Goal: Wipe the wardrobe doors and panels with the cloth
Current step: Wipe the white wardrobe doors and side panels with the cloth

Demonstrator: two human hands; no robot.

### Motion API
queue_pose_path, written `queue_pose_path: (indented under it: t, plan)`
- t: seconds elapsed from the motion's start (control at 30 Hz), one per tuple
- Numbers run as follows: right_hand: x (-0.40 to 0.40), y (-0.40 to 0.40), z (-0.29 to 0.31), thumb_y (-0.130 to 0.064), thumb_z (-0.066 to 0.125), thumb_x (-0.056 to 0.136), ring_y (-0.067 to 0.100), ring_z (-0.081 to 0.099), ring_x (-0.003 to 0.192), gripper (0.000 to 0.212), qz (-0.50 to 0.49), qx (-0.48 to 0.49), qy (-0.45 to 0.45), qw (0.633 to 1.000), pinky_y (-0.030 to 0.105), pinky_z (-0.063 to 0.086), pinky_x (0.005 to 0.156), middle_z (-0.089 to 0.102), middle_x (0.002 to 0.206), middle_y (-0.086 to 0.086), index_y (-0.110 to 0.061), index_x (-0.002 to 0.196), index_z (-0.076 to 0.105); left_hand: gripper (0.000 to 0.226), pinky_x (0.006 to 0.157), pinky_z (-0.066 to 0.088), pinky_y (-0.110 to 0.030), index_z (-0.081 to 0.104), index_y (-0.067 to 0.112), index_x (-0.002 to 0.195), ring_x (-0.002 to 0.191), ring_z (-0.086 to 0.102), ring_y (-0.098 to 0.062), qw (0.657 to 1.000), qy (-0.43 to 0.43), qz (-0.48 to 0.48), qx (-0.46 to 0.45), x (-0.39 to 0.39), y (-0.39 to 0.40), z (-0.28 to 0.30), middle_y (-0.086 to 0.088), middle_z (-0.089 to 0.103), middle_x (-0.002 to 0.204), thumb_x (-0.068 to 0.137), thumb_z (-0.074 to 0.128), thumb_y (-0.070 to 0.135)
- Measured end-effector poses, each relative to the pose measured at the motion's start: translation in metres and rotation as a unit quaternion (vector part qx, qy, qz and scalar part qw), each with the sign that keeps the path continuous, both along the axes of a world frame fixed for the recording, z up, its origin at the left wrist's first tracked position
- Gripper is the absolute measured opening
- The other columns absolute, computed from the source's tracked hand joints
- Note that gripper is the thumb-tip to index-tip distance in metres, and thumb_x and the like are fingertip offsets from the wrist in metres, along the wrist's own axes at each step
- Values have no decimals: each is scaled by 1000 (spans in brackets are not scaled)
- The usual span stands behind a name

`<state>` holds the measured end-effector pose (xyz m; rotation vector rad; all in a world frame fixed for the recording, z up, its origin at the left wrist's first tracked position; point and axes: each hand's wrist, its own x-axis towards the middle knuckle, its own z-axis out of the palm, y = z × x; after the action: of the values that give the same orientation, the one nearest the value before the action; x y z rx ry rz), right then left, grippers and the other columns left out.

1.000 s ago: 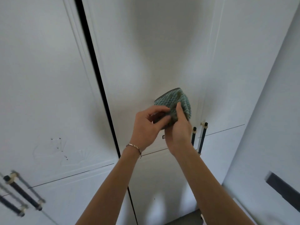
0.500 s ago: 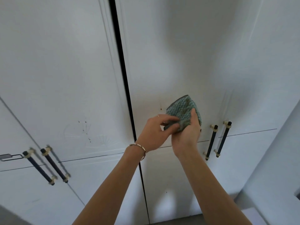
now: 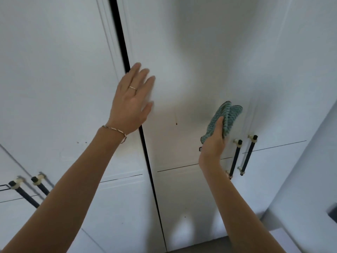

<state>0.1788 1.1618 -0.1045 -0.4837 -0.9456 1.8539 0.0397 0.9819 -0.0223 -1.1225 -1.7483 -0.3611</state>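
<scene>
White wardrobe doors (image 3: 191, 52) fill the view, split by a dark vertical gap (image 3: 145, 152). My right hand (image 3: 214, 141) grips a folded teal knitted cloth (image 3: 226, 118), held up close to the right door, just left of its handles. My left hand (image 3: 133, 99) is raised with fingers spread and holds nothing; it lies over the gap between the doors, slightly blurred. A small brown drip mark (image 3: 176, 123) sits on the door between my two hands.
Two dark bar handles (image 3: 242, 157) stand at the right of the cloth. Another pair of handles (image 3: 27, 190) is at the lower left. A white wall or side panel (image 3: 310, 179) closes the right side. A strip of floor (image 3: 200, 247) shows below.
My left hand let go of the cloth and rose up and left, open. My right hand keeps the cloth and moved right toward the handles.
</scene>
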Motion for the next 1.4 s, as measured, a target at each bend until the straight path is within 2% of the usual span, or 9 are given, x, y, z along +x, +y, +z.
queue_pose_path:
  t: [0.07,0.2,0.37,0.53,0.7,0.87,1.13,1.27,1.4]
  plan:
    - [-15,-1,5,-62,53,97,22,47,133,70,2,105,-29,994,44,34,120,46,154,0,-27,156,34,60,121,35,-55,51,-6,145,151,33,-45,1000,20,2,-15,-4,3,11,-24,46,155,92,69,13]
    - [-49,-1,23,-38,43,106,15,22,155,65,-11,308,-37,951,45,21,128,25,168,2,-20,163,18,53,115,42,-56,53,-5,144,148,38,-44,998,53,9,-17,-8,1,18,-21,51,153,95,63,9]
    - [-80,-9,20,-39,36,108,10,-8,156,65,-93,453,-109,880,41,-5,129,1,171,-1,-17,163,11,46,114,43,-54,56,-3,143,148,39,-41,998,68,5,-7,-12,1,17,-18,54,151,98,58,8]
    - [-93,-25,-39,-39,39,107,18,-11,158,67,-128,602,-202,762,42,-7,128,-3,170,-2,-21,163,7,45,116,42,-51,59,-3,141,147,41,-42,997,72,-7,11,-17,4,15,-17,55,150,97,58,6]
    - [-89,-42,-98,-48,25,110,20,-5,159,60,-129,633,-239,725,40,-4,128,12,170,9,-19,162,16,43,115,43,-47,62,-1,138,146,43,-39,996,79,-9,28,-16,7,14,-15,58,147,96,60,9]
    - [-87,-30,-79,-49,24,109,21,-1,158,61,-135,638,-220,725,39,-2,128,13,169,8,-19,162,18,35,112,45,-48,66,1,133,142,47,-37,995,92,-10,41,-20,7,16,-13,62,143,100,62,13]
    - [-90,24,45,-33,39,109,28,-3,159,67,-183,442,-160,864,40,-8,127,2,172,13,-11,162,4,34,109,47,-49,67,1,132,141,49,-39,995,90,-12,36,-20,6,19,-13,63,142,99,61,8]
    - [-97,-2,8,-43,35,109,19,-10,158,65,-173,517,-192,816,40,-8,128,-2,171,8,-19,162,5,35,110,46,-49,66,0,133,141,49,-40,996,86,-14,35,-20,6,19,-13,62,143,100,58,3]
    - [-94,-37,-75,-53,21,109,31,7,158,64,-150,663,-225,698,44,4,129,7,169,9,-18,162,17,34,112,46,-47,66,0,133,142,48,-39,995,81,-21,44,-18,7,16,-14,63,142,101,57,4]
